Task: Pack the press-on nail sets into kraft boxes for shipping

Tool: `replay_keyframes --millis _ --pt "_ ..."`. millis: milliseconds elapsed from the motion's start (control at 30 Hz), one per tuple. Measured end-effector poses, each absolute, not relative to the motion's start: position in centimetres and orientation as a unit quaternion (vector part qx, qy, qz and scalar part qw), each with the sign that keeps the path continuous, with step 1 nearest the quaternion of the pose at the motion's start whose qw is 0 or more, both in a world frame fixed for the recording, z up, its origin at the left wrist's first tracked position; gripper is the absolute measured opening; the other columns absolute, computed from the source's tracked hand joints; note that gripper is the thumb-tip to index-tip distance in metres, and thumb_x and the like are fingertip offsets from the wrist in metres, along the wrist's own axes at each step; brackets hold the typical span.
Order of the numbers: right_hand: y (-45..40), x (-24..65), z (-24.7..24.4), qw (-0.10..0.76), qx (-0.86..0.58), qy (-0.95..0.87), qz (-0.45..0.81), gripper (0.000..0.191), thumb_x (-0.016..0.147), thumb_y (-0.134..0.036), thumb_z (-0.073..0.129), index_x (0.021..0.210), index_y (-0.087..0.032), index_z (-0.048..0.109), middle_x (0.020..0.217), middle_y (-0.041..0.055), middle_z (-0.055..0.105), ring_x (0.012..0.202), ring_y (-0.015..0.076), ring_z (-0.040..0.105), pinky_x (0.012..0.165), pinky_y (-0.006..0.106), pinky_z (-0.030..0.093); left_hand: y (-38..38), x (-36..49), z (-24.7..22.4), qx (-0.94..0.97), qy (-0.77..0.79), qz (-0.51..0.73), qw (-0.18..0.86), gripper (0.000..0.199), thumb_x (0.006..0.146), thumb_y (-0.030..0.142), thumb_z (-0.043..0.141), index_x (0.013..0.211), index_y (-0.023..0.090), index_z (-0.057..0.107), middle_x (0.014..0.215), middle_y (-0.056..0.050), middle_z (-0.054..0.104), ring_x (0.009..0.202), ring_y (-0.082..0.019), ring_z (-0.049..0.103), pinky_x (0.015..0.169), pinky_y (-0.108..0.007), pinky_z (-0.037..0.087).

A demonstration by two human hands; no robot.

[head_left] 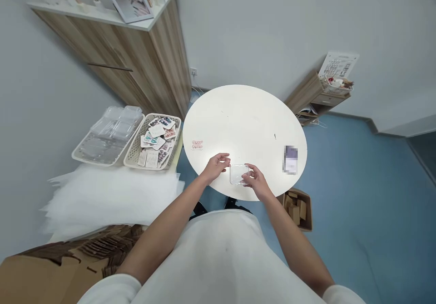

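Observation:
A clear plastic case is near the front edge of the round white table. My right hand grips its right side between thumb and fingers. Just past the case's upper left corner, my left hand has its fingers apart and holds nothing. A small card with pink pieces lies flat on the table's left part. Over on the right side rests a blurred purple and white item.
Left of the table are a basket of clear cases, a basket of printed cards and white foam sheets. A wooden cabinet stands behind them. A bin of small cardboard boxes sits on the floor at right.

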State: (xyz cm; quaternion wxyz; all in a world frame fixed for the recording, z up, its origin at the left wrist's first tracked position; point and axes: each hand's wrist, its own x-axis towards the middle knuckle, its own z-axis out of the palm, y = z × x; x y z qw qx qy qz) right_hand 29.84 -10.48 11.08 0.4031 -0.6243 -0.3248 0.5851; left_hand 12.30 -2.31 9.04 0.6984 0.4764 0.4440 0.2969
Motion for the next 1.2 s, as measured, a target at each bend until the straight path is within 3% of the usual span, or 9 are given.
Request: replay_keyframes --millis 300,467,600,733,867,967,1067,1200 --pt "-8.1 36.7 9.7 0.423 -0.554 -0.286 0.657 0.041 0.062 -0.033 0.064 0.098 -0.027 0.045 0.076 -0.0044 0.056 0.062 0.0134 0.061 0.064 0.033 0.049 -0.1 19.5 9.4 0.483 0.452 0.247 0.708 0.040 0.069 0.040 0.061 0.102 0.019 0.057 0.084 -0.006 0.061 0.078 -0.015 0.059 0.070 -0.031 0.045" --pt "-6.6 40.1 8.7 0.432 -0.582 -0.298 0.621 0.045 0.064 -0.036 0.062 0.103 -0.025 0.045 0.070 -0.0050 0.054 0.060 0.0119 0.058 0.062 0.030 0.046 0.5 22.0 9.0 0.478 0.461 0.166 0.729 0.035 0.066 0.037 0.065 0.094 0.017 0.061 0.073 -0.005 0.063 0.071 -0.014 0.059 0.068 -0.030 0.045" --pt "-5.7 41.8 7.8 0.460 -0.607 -0.285 0.581 0.046 0.063 -0.038 0.063 0.103 -0.025 0.045 0.072 -0.0037 0.055 0.064 0.0114 0.055 0.065 0.029 0.045 -0.8 23.1 8.1 0.446 0.466 0.126 0.753 0.039 0.061 0.031 0.069 0.096 0.018 0.061 0.071 -0.003 0.062 0.070 -0.014 0.059 0.068 -0.030 0.044" --pt "-5.8 42.3 7.3 0.448 -0.603 -0.252 0.609 0.048 0.061 -0.039 0.064 0.103 -0.026 0.044 0.087 -0.0009 0.055 0.072 0.0133 0.059 0.067 0.031 0.046 -2.4 24.0 7.0 0.384 0.506 0.177 0.752 0.034 0.062 0.033 0.068 0.089 0.015 0.061 0.075 -0.004 0.060 0.072 -0.013 0.059 0.074 -0.030 0.044" --pt "-6.2 42.0 7.1 0.426 -0.599 -0.270 0.622 0.038 0.061 -0.035 0.065 0.092 -0.024 0.047 0.080 -0.0032 0.054 0.066 0.0121 0.059 0.066 0.031 0.046 -3.1 23.8 6.2 0.397 0.500 0.173 0.750 0.036 0.064 0.037 0.066 0.092 0.015 0.059 0.079 -0.005 0.060 0.076 -0.014 0.059 0.077 -0.032 0.044" --pt "-6.1 42.1 7.2 0.429 -0.604 -0.292 0.605 0.031 0.062 -0.033 0.064 0.088 -0.022 0.052 0.081 -0.0022 0.054 0.063 0.0106 0.058 0.064 0.029 0.045 -2.7 22.9 6.2 0.478 0.485 0.165 0.714 0.047 0.060 0.035 0.070 0.101 0.017 0.056 0.088 -0.006 0.060 0.083 -0.016 0.058 0.079 -0.034 0.043" --pt "-5.6 42.6 7.4 0.409 -0.599 -0.319 0.610 0.030 0.062 -0.034 0.064 0.089 -0.021 0.059 0.086 0.0007 0.057 0.064 0.0107 0.056 0.066 0.031 0.045 -1.6 21.9 6.9 0.595 0.463 0.161 0.637 0.075 0.048 0.032 0.076 0.117 0.024 0.047 0.096 -0.005 0.059 0.090 -0.019 0.056 0.083 -0.035 0.041" --pt "-4.8 43.3 7.7 0.374 -0.592 -0.355 0.620 0.032 0.059 -0.035 0.067 0.087 -0.019 0.063 0.082 0.0018 0.061 0.064 0.0115 0.056 0.067 0.032 0.045 -0.1 21.5 8.0 0.692 0.406 0.135 0.582 0.093 0.045 0.032 0.077 0.128 0.030 0.035 0.087 0.000 0.061 0.075 -0.015 0.055 0.078 -0.032 0.041"
